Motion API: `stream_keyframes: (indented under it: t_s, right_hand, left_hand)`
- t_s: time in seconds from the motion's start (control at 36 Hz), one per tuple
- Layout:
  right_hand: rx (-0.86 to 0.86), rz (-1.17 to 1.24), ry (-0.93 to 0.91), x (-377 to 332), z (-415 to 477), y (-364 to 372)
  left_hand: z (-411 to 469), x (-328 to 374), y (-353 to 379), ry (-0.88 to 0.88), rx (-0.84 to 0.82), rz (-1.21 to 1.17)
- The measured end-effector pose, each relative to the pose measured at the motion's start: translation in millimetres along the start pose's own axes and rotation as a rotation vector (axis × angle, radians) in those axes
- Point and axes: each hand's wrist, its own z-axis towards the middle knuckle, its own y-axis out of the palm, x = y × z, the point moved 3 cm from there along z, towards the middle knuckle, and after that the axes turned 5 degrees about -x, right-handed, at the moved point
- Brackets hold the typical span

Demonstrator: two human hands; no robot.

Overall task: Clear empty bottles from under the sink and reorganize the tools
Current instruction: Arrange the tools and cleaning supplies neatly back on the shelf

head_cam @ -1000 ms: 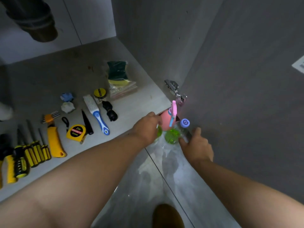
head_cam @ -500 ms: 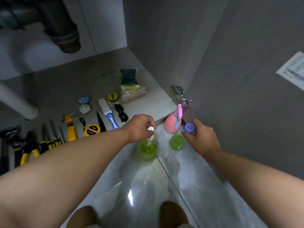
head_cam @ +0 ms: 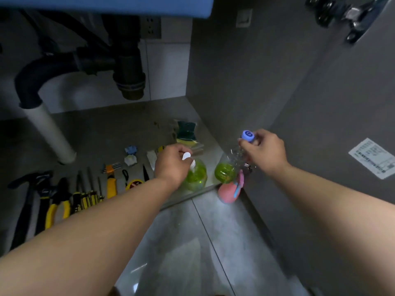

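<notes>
My left hand (head_cam: pixel 172 165) grips the white pump top of a clear bottle with green liquid (head_cam: pixel 195 177), held above the front edge of the cabinet floor (head_cam: pixel 102 129). In my right hand (head_cam: pixel 264 150) is the neck of a second clear bottle with green liquid (head_cam: pixel 225 173) and a blue cap (head_cam: pixel 248 135), lifted near the cabinet's right wall. A pink spray bottle (head_cam: pixel 228 192) stands on the tiled floor just below it. Tools lie in a row on the cabinet floor: hammer (head_cam: pixel 25 201), yellow pliers (head_cam: pixel 57 208), screwdrivers (head_cam: pixel 85 195), a yellow utility knife (head_cam: pixel 111 184).
A black drain trap (head_cam: pixel 126 67) and a white pipe (head_cam: pixel 51 135) hang at the back left. Sponges (head_cam: pixel 187 133) lie at the back right of the cabinet floor. The open cabinet door (head_cam: pixel 342 124) with a hinge (head_cam: pixel 350 16) stands at the right.
Both hands have risen with their bottles, off the tiled floor and up to the cabinet opening. The camera has tilted up, bringing the drain pipes into view.
</notes>
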Motion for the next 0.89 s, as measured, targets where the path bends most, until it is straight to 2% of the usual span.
stream_keyframes:
  t_s: [0.28,0.44,0.78,0.89]
  right_hand:
    - [0.042,-0.028,0.129,-29.8,90.1,68.1]
    - [0.0,-0.106,0.163,-34.9,131.3,90.9]
    - [-0.233,-0.156,0.106,-33.4,162.7,118.8]
    - [-0.349,-0.027,0.092,-27.2,152.3,121.9]
  left_hand:
    - [27.3,-24.7,-4.9,-0.04,0.032,-0.098]
    - [34.5,-29.5,1.3,-0.034,0.006,-0.104]
    - [25.7,-28.6,21.7,0.039,-0.071,-0.084]
    - [24.6,-25.3,29.6,0.039,-0.079,-0.08]
